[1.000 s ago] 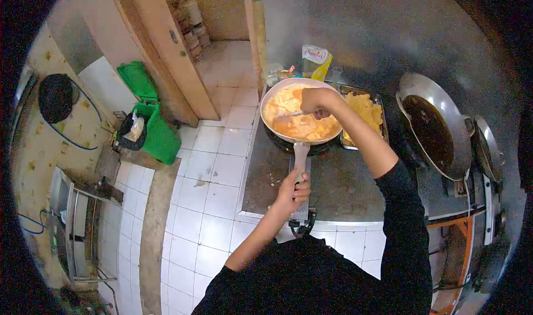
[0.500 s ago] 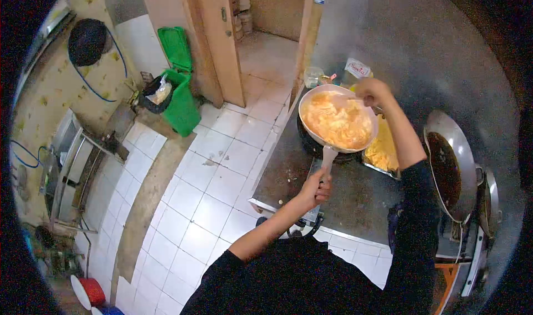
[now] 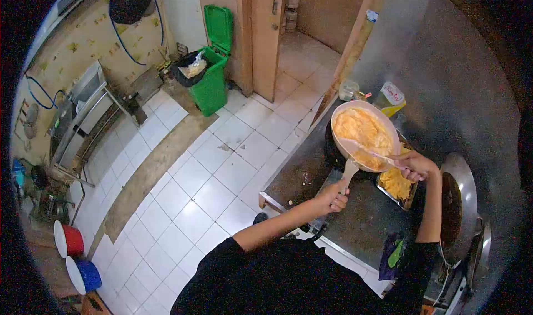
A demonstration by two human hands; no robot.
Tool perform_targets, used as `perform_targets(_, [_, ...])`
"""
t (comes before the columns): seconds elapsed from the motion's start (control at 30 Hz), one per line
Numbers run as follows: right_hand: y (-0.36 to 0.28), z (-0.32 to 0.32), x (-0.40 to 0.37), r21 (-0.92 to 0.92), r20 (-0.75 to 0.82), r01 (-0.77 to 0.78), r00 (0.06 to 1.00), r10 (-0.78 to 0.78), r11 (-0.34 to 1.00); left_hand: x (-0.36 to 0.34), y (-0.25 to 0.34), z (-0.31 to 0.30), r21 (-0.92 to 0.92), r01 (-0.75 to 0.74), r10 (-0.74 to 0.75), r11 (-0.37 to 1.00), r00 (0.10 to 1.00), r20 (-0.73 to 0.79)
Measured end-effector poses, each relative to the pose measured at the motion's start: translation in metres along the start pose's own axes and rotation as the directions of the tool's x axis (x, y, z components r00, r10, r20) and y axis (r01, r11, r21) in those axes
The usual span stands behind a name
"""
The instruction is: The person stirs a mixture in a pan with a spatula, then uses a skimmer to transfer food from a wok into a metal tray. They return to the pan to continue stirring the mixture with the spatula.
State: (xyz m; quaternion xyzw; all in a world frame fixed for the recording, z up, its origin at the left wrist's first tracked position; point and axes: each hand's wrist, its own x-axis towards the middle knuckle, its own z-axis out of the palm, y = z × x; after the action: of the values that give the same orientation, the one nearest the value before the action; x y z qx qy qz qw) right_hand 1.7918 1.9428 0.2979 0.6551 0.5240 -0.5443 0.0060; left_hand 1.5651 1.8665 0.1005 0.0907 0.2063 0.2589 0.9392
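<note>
My left hand [image 3: 333,197] is wrapped round the pale handle of a frying pan [image 3: 336,127], which looks raised and tilted towards the right. Soft yellow-orange food like scrambled egg [image 3: 363,129] fills the pan. In my right hand [image 3: 416,165] is a pale spatula [image 3: 366,152], its blade lying across the food at the pan's near side. Just right of the pan and partly under it, a metal tray [image 3: 407,206] holds yellow food [image 3: 395,183]. The burner is mostly hidden behind the pan.
A large wok [image 3: 467,190] with dark liquid stands at the right. Behind the pan are a yellow-and-white pouch [image 3: 392,97] and a clear container [image 3: 348,89]. A purple-and-green cloth or packet [image 3: 394,255] lies near the counter's front edge. A green bin [image 3: 211,87] stands across the tiled floor.
The pan has tilted and shifted towards the tray. My right hand has come from the pan's far side to its near right side with the spatula. The camera view has turned left.
</note>
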Motion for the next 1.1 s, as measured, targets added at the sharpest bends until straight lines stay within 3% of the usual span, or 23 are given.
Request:
perform_targets(0.3, [-0.017,0.043,0.069,0.325,-0.164,0.174,0.978,-0.126,0.93,0.002,0.0,-0.002,0.01,0.011,-0.011,1.0,1.0,-0.015])
perform_targets(0.33, [-0.013,0.04,0.086,0.369,-0.209,0.158,0.974,-0.084,0.916,0.003,-0.003,-0.002,-0.001,-0.006,0.006,1.0,1.0,-0.019])
perform_targets(0.4, [0.008,0.029,0.122,0.164,-0.294,0.266,0.932,-0.21,0.95,0.006,-0.004,-0.003,0.038,-0.048,0.049,0.998,0.999,-0.024])
perform_targets(0.47, [-0.004,0.034,0.123,0.058,-0.391,0.255,0.895,-0.213,0.965,0.027,-0.01,-0.019,-0.038,0.013,-0.012,0.999,1.0,0.018])
perform_targets(0.5, [0.003,0.022,0.131,0.192,-0.342,0.273,0.919,-0.196,0.943,0.031,-0.011,-0.025,-0.09,0.055,-0.041,0.994,0.987,0.152])
perform_targets(0.53, [0.009,0.01,0.139,0.328,-0.293,0.274,0.939,-0.179,0.904,0.056,-0.015,-0.045,-0.386,0.385,-0.182,0.839,0.865,0.467])
perform_targets(0.57, [0.015,-0.003,0.147,0.454,-0.242,0.258,0.957,-0.16,0.853,0.078,-0.014,-0.06,-0.259,0.253,-0.114,0.932,0.883,0.455])
perform_targets(0.6, [0.042,-0.038,0.185,0.397,-0.271,0.235,0.954,-0.131,0.887,0.079,-0.013,-0.06,-0.146,0.113,-0.05,0.983,0.924,0.378])
perform_targets(0.63, [0.095,-0.111,0.232,0.752,0.129,-0.005,0.982,-0.14,0.659,0.081,-0.014,-0.057,-0.018,0.002,0.004,1.0,0.952,0.305])
perform_targets(0.67, [0.068,-0.068,0.175,0.643,-0.215,0.364,0.93,-0.298,0.674,0.095,-0.019,-0.063,0.0,-0.055,0.053,0.998,0.961,0.271])
perform_targets(0.7, [0.03,-0.014,0.106,0.372,-0.527,0.638,0.743,-0.412,0.675,0.105,-0.02,-0.068,0.026,-0.096,0.086,0.995,0.966,0.243])
perform_targets(0.73, [0.026,-0.01,0.082,0.246,-0.574,0.588,0.729,-0.373,0.771,0.093,-0.021,-0.054,-0.112,-0.103,0.124,0.988,0.972,0.201])
perform_targets(0.77, [0.022,-0.021,0.074,0.177,-0.545,0.509,0.763,-0.346,0.843,0.077,-0.019,-0.04,-0.118,-0.107,0.13,0.987,0.971,0.203])
perform_targets(0.83, [0.003,-0.026,0.038,-0.005,-0.518,0.363,0.796,-0.313,0.932,0.049,-0.01,-0.018,0.041,-0.133,0.134,0.99,0.991,-0.004])
perform_targets(0.97, [-0.032,-0.026,-0.013,-0.258,-0.489,0.21,0.814,-0.315,0.943,0.045,-0.009,-0.014,0.064,-0.171,0.175,0.983,0.983,-0.061])
perform_targets(1.1, [-0.031,-0.01,0.002,-0.346,-0.445,0.177,0.834,-0.327,0.922,0.063,-0.013,-0.027,0.011,-0.131,0.13,0.991,0.991,0.016])
